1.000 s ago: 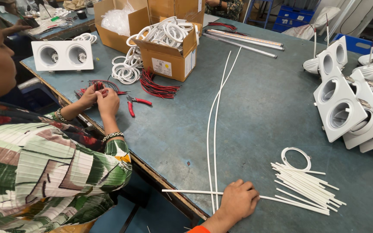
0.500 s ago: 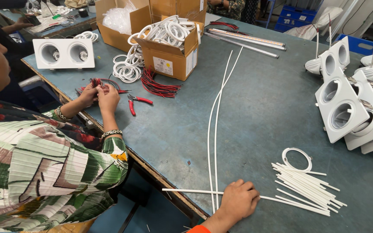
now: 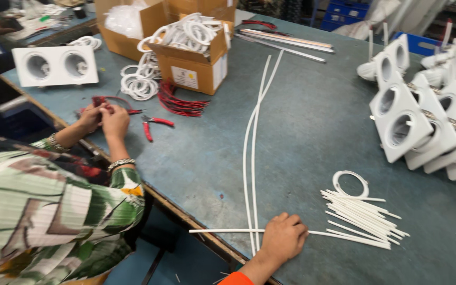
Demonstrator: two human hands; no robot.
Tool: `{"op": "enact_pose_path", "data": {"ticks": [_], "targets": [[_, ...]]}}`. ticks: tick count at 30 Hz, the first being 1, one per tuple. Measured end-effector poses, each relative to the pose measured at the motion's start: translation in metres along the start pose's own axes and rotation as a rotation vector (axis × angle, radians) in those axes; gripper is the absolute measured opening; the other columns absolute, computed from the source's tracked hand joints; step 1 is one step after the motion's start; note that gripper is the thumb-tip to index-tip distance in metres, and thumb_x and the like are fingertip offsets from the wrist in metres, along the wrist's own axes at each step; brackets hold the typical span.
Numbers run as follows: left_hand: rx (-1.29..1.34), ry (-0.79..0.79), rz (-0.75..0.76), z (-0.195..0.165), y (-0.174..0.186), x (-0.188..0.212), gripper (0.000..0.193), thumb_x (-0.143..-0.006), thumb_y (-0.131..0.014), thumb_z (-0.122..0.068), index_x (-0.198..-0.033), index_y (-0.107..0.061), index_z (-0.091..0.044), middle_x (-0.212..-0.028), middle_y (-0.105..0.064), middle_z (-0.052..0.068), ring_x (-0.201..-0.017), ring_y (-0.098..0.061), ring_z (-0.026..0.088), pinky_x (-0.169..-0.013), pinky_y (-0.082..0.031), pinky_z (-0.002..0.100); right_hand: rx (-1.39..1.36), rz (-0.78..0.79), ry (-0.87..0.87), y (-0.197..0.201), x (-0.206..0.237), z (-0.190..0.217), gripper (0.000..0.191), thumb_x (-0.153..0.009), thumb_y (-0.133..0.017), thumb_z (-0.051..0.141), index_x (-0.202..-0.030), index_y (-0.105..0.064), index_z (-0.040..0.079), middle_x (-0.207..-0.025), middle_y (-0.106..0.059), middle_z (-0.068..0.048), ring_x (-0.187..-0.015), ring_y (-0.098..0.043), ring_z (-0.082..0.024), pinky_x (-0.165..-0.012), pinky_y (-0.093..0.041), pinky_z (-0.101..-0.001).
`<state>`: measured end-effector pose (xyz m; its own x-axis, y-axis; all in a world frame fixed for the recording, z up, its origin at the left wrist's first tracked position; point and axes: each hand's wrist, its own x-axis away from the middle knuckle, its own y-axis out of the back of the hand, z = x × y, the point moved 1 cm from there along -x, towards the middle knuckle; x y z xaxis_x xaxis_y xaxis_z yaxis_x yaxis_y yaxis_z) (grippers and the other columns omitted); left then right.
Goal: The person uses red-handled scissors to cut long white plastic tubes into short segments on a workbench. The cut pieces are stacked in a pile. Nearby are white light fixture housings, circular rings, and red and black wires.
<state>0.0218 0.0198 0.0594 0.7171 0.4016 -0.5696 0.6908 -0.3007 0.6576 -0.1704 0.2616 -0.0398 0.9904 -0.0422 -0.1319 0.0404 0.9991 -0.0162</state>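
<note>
One hand (image 3: pixel 284 237) lies palm-down, its grip pressed flat onto a thin white tube (image 3: pixel 228 230) crossing the table edge (image 3: pixel 186 214).

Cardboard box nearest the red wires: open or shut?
Open. The cardboard box has its flaps spread and white rings heaped above its rim.

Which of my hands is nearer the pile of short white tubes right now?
The left hand. It rests on a long white tube near the table edge, just left of the pile. The right hand is out of view.
</note>
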Motion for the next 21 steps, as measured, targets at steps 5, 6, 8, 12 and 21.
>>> {"op": "enact_pose_path", "data": {"ticks": [5, 6, 8, 12, 21], "targets": [[0.022, -0.003, 0.01, 0.003, -0.003, -0.001, 0.01, -0.089, -0.075, -0.021, -0.087, -0.077, -0.012, -0.09, -0.065, 0.003, -0.089, -0.061, 0.027, -0.077, -0.05, 0.042, -0.016, -0.001, 0.027, 0.02, -0.003, -0.007, 0.022, -0.107, -0.073, 0.015, -0.102, -0.059, -0.001, -0.084, -0.066, -0.012, -0.065, -0.064, -0.02, -0.062, -0.053, -0.0341], [0.017, -0.008, 0.008, 0.004, -0.003, -0.001, 0.01, -0.088, -0.075, -0.021, -0.087, -0.077, -0.012, -0.089, -0.064, 0.003, -0.088, -0.061, 0.028, -0.077, -0.051, 0.042, -0.018, 0.004, 0.03, 0.02, 0.0, -0.004, 0.022, -0.107, -0.073, 0.015, -0.102, -0.059, -0.001, -0.084, -0.066, -0.012, -0.065, -0.064, -0.02, -0.062, -0.053, -0.0341], [0.019, -0.02, 0.009, 0.004, -0.004, -0.001, 0.009, -0.086, -0.075, -0.021, -0.086, -0.076, -0.011, -0.089, -0.064, 0.004, -0.087, -0.061, 0.028, -0.076, -0.051, 0.043, -0.036, 0.026, 0.05, 0.019, 0.004, 0.002, 0.022, -0.107, -0.073, 0.015, -0.101, -0.059, -0.001, -0.084, -0.065, -0.012, -0.065, -0.064, -0.02, -0.061, -0.053, -0.034], [0.044, 0.019, 0.014, 0.005, -0.006, -0.001, 0.008, -0.085, -0.076, -0.019, -0.083, -0.076, -0.011, -0.088, -0.066, 0.003, -0.084, -0.063, 0.028, -0.073, -0.052, 0.043, -0.09, 0.061, 0.046, 0.02, 0.023, 0.013, 0.023, -0.108, -0.073, 0.015, -0.101, -0.059, -0.001, -0.083, -0.065, -0.012, -0.065, -0.064, -0.019, -0.061, -0.053, -0.0338], [0.036, 0.043, 0.019, 0.008, -0.011, 0.0, 0.006, -0.083, -0.077, -0.019, -0.082, -0.077, -0.012, -0.086, -0.067, 0.001, -0.08, -0.063, 0.027, -0.068, -0.053, 0.042, -0.215, 0.061, -0.036, 0.023, 0.041, 0.016, 0.021, -0.097, -0.072, 0.014, -0.11, -0.061, 0.001, -0.087, -0.068, -0.011, -0.066, -0.064, -0.018, -0.057, -0.051, -0.0301]]}}
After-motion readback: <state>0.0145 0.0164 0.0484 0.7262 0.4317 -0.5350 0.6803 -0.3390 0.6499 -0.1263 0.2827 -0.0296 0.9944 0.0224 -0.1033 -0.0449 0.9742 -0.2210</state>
